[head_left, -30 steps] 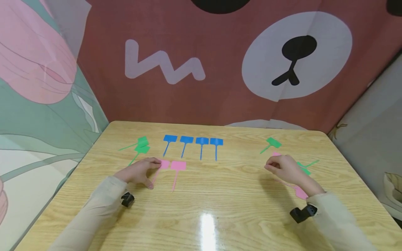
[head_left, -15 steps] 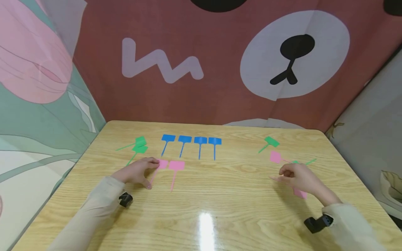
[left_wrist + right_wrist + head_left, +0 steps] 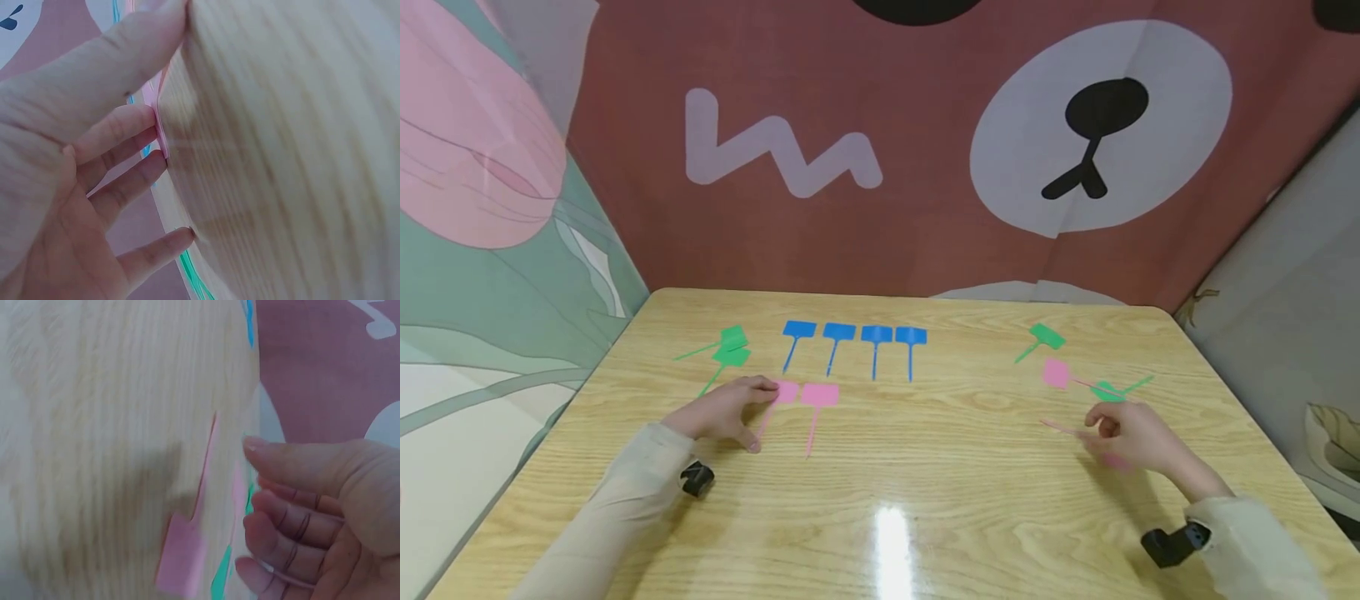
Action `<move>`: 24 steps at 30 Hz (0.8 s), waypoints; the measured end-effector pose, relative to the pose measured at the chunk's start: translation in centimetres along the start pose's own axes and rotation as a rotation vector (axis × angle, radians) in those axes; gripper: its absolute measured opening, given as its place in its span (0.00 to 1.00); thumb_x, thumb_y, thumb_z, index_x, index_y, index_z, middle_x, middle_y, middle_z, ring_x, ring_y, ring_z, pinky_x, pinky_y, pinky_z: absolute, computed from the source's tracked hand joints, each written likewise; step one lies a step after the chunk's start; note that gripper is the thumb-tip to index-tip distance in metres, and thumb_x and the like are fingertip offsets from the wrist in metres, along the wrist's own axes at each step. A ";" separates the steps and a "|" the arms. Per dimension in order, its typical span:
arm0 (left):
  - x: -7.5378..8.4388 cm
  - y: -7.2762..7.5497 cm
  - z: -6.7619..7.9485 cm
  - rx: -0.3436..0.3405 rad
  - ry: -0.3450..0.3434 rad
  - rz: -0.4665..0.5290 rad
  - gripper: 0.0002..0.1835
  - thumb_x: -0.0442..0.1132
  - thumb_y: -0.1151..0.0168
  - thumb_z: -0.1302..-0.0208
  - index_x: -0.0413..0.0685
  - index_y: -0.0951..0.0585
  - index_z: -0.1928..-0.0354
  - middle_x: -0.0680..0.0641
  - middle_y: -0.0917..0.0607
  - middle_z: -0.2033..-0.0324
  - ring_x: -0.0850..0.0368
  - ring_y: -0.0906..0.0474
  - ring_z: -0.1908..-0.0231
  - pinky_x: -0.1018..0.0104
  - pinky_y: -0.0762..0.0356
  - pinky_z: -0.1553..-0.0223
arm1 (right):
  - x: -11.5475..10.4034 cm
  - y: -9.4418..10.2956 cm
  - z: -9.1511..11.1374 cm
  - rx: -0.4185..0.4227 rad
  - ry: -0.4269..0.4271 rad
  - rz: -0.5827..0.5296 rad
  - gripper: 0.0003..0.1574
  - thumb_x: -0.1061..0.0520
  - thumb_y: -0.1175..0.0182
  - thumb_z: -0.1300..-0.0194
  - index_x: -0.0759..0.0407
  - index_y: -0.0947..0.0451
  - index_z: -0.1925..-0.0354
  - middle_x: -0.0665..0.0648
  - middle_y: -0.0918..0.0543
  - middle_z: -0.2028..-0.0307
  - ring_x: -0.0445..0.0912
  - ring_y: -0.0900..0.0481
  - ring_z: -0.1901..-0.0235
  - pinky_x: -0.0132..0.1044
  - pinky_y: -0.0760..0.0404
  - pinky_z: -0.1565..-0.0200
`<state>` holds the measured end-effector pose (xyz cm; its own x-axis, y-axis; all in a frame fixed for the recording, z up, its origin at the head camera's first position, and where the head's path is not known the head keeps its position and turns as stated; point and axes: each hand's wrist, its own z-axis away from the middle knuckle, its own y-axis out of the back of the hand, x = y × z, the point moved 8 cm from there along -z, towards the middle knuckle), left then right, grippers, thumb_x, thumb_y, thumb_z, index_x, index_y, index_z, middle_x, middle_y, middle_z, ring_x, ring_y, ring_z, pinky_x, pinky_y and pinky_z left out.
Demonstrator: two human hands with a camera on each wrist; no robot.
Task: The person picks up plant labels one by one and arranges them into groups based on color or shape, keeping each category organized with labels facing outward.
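My left hand [image 3: 726, 410] rests on the table at the left, fingertips on the head of a pink T-shaped plant label [image 3: 787, 392] and thumb near its stem. Beside it on the right lies a second pink plant label [image 3: 820, 395]. At the right, my right hand [image 3: 1138, 433] hovers over another pink plant label [image 3: 181, 556], fingers loosely bent and holding nothing. Part of that label is hidden under the hand in the head view. Just beyond the right hand are one more pink plant label [image 3: 1056, 374] and a green plant label [image 3: 1107, 392], which overlap.
Several blue plant labels [image 3: 877, 334] lie in a row near the back of the wooden table [image 3: 970, 517]. Two green plant labels [image 3: 733, 337] overlap at the left, and another green plant label [image 3: 1047, 336] lies at the back right. A printed cloth [image 3: 925, 242] hangs behind.
My right hand has moved right and toward me, uncovering the far pink label and the green one beside it. The left hand stays on its pink label.
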<state>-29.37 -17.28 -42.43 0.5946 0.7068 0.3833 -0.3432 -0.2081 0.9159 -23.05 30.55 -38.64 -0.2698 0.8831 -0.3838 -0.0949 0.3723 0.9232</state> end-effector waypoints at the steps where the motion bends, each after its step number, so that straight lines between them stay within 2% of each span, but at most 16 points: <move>1: 0.0 0.0 0.0 0.000 0.003 0.003 0.45 0.45 0.25 0.62 0.28 0.32 0.42 0.37 0.32 0.42 0.36 0.41 0.41 0.45 0.42 0.42 | 0.4 -0.1 0.1 -0.008 -0.018 0.003 0.16 0.58 0.30 0.53 0.65 0.23 0.67 0.47 0.26 0.79 0.39 0.32 0.79 0.35 0.31 0.76; 10: 0.1 0.0 0.0 0.000 0.001 0.008 0.45 0.46 0.26 0.61 0.29 0.32 0.41 0.37 0.32 0.42 0.37 0.41 0.41 0.45 0.41 0.42 | 3.9 -0.4 1.0 -0.076 -0.168 0.035 0.38 0.45 0.29 0.58 0.73 0.28 0.59 0.52 0.26 0.79 0.43 0.32 0.80 0.37 0.32 0.78; 15: 0.0 0.0 0.0 -0.006 0.008 0.005 0.45 0.46 0.25 0.61 0.29 0.32 0.41 0.37 0.32 0.42 0.37 0.41 0.41 0.45 0.41 0.42 | 4.9 -0.6 1.3 -0.121 -0.213 0.017 0.41 0.43 0.28 0.59 0.73 0.29 0.58 0.56 0.24 0.75 0.46 0.29 0.76 0.39 0.30 0.76; 24: 0.2 0.1 0.1 0.009 -0.002 0.010 0.44 0.45 0.25 0.62 0.28 0.31 0.42 0.36 0.32 0.42 0.36 0.40 0.41 0.45 0.41 0.43 | 5.8 -0.8 1.4 -0.141 -0.209 0.038 0.40 0.44 0.27 0.61 0.72 0.29 0.60 0.65 0.23 0.69 0.55 0.25 0.68 0.48 0.27 0.69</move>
<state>-29.19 -17.19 -42.25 0.5928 0.7030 0.3928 -0.3429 -0.2211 0.9130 -23.16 35.76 -41.64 -0.0731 0.9411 -0.3300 -0.2253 0.3068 0.9247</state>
